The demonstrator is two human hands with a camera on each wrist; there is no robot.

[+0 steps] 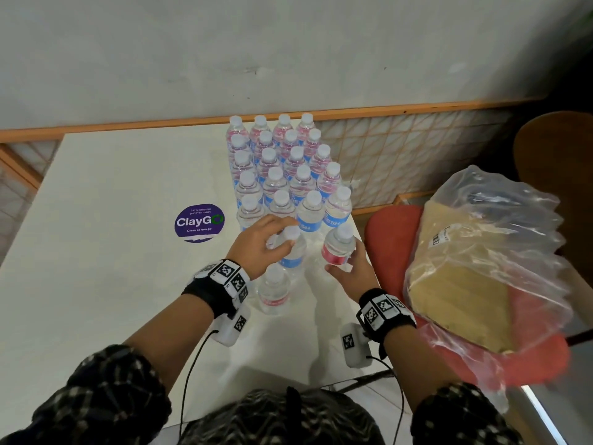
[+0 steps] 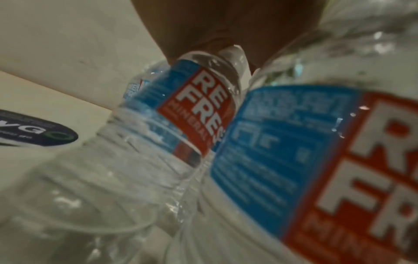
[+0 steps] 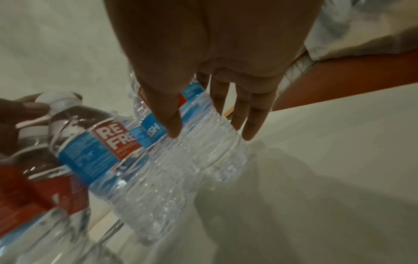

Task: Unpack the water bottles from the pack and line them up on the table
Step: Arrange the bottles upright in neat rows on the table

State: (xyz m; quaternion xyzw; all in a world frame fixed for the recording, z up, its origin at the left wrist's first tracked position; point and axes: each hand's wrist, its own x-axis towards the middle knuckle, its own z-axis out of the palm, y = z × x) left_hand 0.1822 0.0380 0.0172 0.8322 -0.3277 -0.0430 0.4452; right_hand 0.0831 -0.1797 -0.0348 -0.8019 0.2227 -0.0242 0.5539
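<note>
Several clear water bottles [image 1: 282,175] with white caps and blue-red labels stand in rows on the white table [image 1: 112,268]. My left hand [image 1: 282,236] grips the cap and neck of a bottle [image 1: 293,255] just in front of the rows; in the left wrist view this bottle [image 2: 196,100] sits under my palm. My right hand [image 1: 345,261] holds another bottle [image 1: 338,247] by its body near the table's right edge, thumb [image 3: 167,116] on one side and fingers [image 3: 248,116] on the other. A third loose bottle [image 1: 274,290] stands by my left wrist.
The crumpled plastic pack wrap [image 1: 487,245] with a cardboard sheet inside lies on a red chair [image 1: 385,226] to the right of the table. A purple ClayGo sticker [image 1: 199,222] marks the table's middle. A wall runs along the far edge. A brown chair [image 1: 555,155] stands at the far right.
</note>
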